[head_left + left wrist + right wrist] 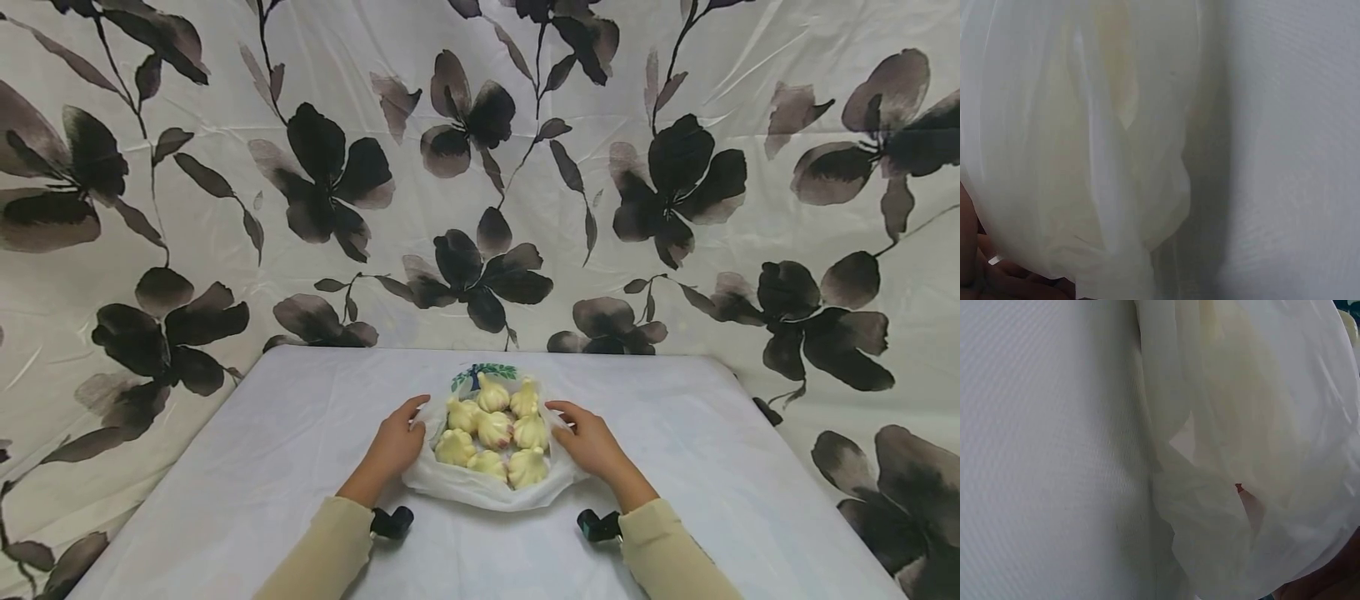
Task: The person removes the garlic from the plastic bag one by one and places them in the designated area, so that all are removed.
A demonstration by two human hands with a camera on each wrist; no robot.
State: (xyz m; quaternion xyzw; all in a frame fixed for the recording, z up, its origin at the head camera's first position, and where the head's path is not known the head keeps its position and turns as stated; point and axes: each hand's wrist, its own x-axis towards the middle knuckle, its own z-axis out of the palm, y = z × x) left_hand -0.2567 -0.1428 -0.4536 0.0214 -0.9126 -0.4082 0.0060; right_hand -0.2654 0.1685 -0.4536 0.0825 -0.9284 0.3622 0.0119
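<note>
Several pale yellow garlic bulbs (495,431), some tinged pink, sit in a white plastic bag (491,497) with its mouth spread wide and facing up. My left hand (395,443) grips the bag's left side, thumb toward me and fingers farther back. On the opposite side, my right hand (594,443) holds the bag in a mirrored way. In the left wrist view the thin, creased plastic (1041,144) fills the left half, with dark fingers (1016,284) at the lower corner. The right wrist view shows the bag's crumpled side (1229,544), small tears in it.
The bag stands on a table with a white cloth (285,467). Behind the far table edge hangs a floral curtain (570,242). A green and blue print (483,372) shows at the bag's back. Small black cameras (392,522) are worn at both wrists.
</note>
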